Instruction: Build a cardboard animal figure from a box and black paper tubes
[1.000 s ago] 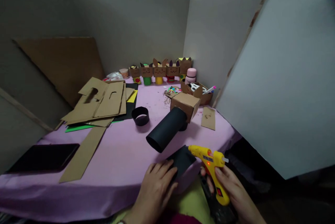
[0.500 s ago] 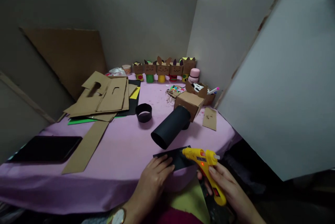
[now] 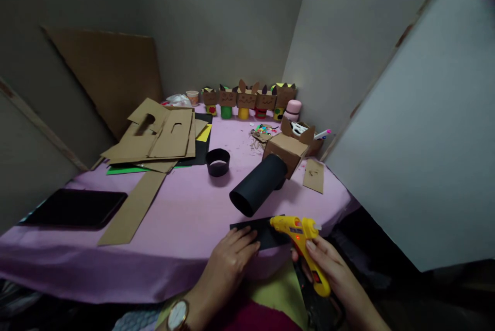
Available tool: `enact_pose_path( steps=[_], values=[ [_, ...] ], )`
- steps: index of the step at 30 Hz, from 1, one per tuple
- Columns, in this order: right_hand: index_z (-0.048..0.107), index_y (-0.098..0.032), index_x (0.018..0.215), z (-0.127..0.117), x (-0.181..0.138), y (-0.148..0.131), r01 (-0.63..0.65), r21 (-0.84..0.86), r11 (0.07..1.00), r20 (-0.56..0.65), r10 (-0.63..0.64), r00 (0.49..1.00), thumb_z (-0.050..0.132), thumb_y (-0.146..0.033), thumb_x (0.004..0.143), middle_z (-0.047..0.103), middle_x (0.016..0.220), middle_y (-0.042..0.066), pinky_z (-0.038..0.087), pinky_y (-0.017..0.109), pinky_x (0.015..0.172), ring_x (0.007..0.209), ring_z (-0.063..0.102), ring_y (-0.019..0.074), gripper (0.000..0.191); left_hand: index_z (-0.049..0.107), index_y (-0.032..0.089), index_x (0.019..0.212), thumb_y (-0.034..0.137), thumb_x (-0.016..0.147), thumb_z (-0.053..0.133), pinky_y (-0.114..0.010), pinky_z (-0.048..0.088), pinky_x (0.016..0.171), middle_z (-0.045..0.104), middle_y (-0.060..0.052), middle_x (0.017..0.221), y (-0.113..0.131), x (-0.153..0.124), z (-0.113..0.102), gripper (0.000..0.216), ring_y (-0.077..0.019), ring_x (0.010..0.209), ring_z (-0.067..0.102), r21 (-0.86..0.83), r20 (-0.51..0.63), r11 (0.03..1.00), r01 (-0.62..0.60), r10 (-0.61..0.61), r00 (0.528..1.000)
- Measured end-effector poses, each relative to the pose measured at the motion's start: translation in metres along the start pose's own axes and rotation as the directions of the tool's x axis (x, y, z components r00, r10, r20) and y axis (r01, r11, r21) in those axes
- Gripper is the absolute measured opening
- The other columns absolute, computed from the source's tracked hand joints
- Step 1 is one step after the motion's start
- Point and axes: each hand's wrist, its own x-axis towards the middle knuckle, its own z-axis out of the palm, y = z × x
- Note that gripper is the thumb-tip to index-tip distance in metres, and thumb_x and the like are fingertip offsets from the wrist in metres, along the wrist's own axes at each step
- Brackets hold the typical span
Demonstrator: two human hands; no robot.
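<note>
My left hand [image 3: 232,256] lies with its fingers flat on a small black paper strip [image 3: 270,236] at the table's front edge, holding it down. In my right hand [image 3: 328,264] is a yellow hot glue gun [image 3: 299,241], gripped by its handle. A small red light glows on its side. Its nozzle points left and is at the strip's upper part; whether it touches the paper I cannot tell. Just beyond lies a black paper tube [image 3: 258,186] joined to a cardboard box head [image 3: 286,150] with pointed ears. A black paper ring [image 3: 217,163] stands to the left.
Cut cardboard sheets [image 3: 154,135] are piled at left, near a long cardboard strip [image 3: 135,207] and a black tablet-like slab [image 3: 75,209]. Several cardboard-headed figures [image 3: 246,99] line the back beside a pink jar [image 3: 293,109]. White scissors [image 3: 299,129] rest in a box. Partition walls enclose the table.
The view has shifted slightly, so everything sits a little further right and mostly higher. The glue gun's nozzle is slightly further left along the black paper strip. Both hands keep their hold.
</note>
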Motion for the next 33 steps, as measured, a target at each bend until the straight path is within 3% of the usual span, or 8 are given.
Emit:
enact_pose_path(
  steps=[5,9,14,24,33],
  values=[
    [0.068,-0.020,0.101,-0.001,-0.004,-0.001,0.021,0.003,1.000,0.006,-0.021,1.000,0.068,-0.047,0.081,0.066,0.074,0.002,0.035,0.018,0.047,0.050,0.045,0.0069,0.033,0.065,0.016,0.107,0.002,0.085,0.041,-0.050,0.057,0.085,0.071,-0.013,0.112,-0.005,-0.005,-0.005,0.036,-0.0269,0.106,0.066,0.011,0.003,0.999,-0.040,0.039,0.999],
    [0.067,-0.020,0.099,-0.001,-0.006,-0.001,-0.002,0.017,1.000,0.019,0.002,1.000,0.069,-0.049,0.079,0.067,0.075,0.003,0.035,0.019,0.047,0.051,0.046,0.0075,0.035,0.066,0.018,0.106,0.002,0.084,0.040,-0.044,0.057,0.087,0.072,-0.011,0.111,-0.010,-0.011,-0.011,0.038,-0.0238,0.105,0.067,0.084,0.007,0.996,-0.038,0.038,0.999],
    [0.068,-0.020,0.095,0.003,-0.008,-0.001,-0.028,0.015,0.999,0.020,0.027,0.999,0.069,-0.052,0.078,0.068,0.076,0.003,0.037,0.019,0.048,0.051,0.047,0.0076,0.037,0.064,0.018,0.110,0.002,0.086,0.039,-0.045,0.058,0.086,0.072,-0.010,0.113,-0.013,-0.019,-0.021,0.037,-0.0241,0.106,0.066,0.122,0.040,0.991,-0.046,0.041,0.998],
    [0.070,-0.018,0.092,0.020,-0.017,-0.003,-0.021,0.000,1.000,0.012,0.021,1.000,0.069,-0.054,0.076,0.067,0.075,0.005,0.035,0.020,0.045,0.050,0.045,0.0083,0.039,0.064,0.019,0.110,0.004,0.087,0.042,-0.038,0.055,0.090,0.073,-0.007,0.110,-0.022,-0.045,-0.035,0.035,-0.0194,0.103,0.068,0.140,-0.030,0.988,-0.071,0.076,0.997],
    [0.070,-0.019,0.093,0.044,-0.020,0.002,-0.072,0.035,0.997,0.092,0.068,0.993,0.070,-0.056,0.074,0.069,0.076,0.005,0.035,0.020,0.047,0.050,0.046,0.0079,0.042,0.061,0.021,0.115,0.007,0.092,0.042,-0.044,0.049,0.096,0.069,-0.008,0.118,-0.039,-0.076,-0.041,0.034,-0.0211,0.111,0.063,0.210,-0.029,0.976,0.064,-0.059,0.998]
  ],
)
